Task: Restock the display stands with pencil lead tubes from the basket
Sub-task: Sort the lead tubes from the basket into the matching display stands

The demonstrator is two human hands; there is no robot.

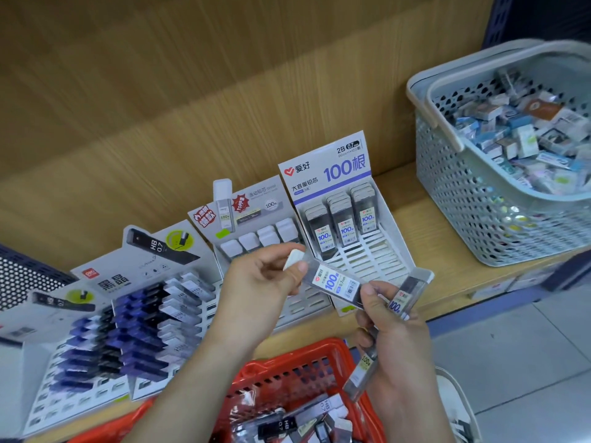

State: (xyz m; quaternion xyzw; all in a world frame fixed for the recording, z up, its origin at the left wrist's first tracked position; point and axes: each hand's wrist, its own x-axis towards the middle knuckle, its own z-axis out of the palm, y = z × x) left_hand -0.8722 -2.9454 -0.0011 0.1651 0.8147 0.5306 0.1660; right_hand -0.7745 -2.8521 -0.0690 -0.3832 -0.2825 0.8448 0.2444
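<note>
My left hand (265, 282) pinches the white-capped end of a clear pencil lead tube (332, 282) labelled 100. My right hand (393, 318) grips that tube's other end and holds two more tubes, one (407, 295) sticking up to the right and one (363, 372) hanging down. Both hands hover in front of the white "100" display stand (377, 251), which has three rows of tubes at its back. Below them is the red basket (297, 372) with several loose tubes.
On the wooden shelf (447, 238), left of that stand, are a grey stand with white-capped tubes (256, 225) and two stands of blue and black HB tubes (134, 314). A grey basket of small boxes (479, 193) stands at the right. Tiled floor lies lower right.
</note>
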